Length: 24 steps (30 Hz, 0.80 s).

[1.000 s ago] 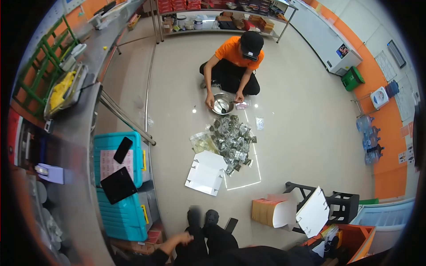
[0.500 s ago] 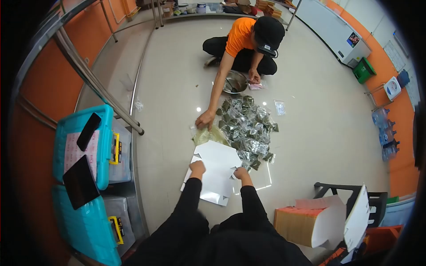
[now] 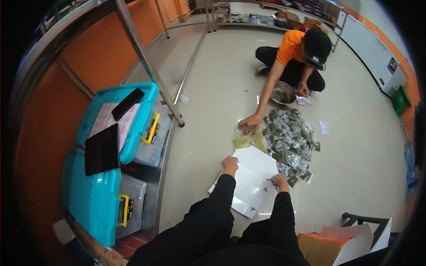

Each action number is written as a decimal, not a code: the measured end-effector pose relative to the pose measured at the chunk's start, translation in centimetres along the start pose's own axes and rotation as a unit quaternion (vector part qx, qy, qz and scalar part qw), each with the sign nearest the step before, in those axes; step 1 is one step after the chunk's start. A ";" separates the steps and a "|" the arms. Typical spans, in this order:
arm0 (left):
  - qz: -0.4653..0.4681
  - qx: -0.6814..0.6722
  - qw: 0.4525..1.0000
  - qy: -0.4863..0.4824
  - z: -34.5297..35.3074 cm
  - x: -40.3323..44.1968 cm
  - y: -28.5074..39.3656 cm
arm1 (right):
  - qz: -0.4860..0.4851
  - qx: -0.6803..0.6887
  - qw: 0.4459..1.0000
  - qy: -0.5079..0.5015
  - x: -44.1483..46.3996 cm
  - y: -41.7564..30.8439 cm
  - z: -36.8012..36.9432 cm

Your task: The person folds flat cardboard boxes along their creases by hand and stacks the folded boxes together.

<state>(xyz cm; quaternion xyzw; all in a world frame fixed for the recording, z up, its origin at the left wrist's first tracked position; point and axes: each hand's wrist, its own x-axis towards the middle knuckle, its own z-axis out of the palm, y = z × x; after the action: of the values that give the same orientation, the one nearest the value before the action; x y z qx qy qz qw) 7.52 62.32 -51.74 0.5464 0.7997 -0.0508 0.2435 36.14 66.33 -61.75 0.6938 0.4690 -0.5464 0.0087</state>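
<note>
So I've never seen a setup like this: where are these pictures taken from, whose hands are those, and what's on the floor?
There is no robot here. Every picture comes from one camera on a person's head, looking forward and down, so the black sleeves at the bottom are the wearer's.

Their left hand and right hand grip opposite edges of a flat white cardboard sheet on the floor. Beside it lie a pile of small clear packets and a yellowish plastic bag.

The co-worker in orange sits by a metal bowl, one hand reaching to the bag.

At the left, a dark phone and a tablet rest on teal-lidded boxes.
</note>
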 end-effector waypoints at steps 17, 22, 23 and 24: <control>-0.073 -0.112 0.989 -0.065 3.4 0.7 -1.5 | 0.131 -0.020 0.991 -0.030 -2.5 0.2 0.2; -0.181 -0.080 0.973 -0.121 2.9 -1.2 -3.8 | 0.176 -0.174 0.966 -0.072 -2.1 2.9 -0.6; -0.193 -0.093 0.970 -0.118 3.5 -1.2 -4.0 | 0.168 -0.190 0.964 -0.075 -2.9 2.6 -0.9; -0.188 -0.121 0.966 -0.128 4.2 -1.4 -4.2 | 0.197 -0.087 0.973 -0.079 -3.7 2.3 -1.0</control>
<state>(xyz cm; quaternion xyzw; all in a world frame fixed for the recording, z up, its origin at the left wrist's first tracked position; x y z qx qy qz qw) 5.54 58.00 -55.61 0.3417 0.8505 -0.0676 0.3941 38.51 63.20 -59.69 0.7239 0.3662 -0.5443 0.2136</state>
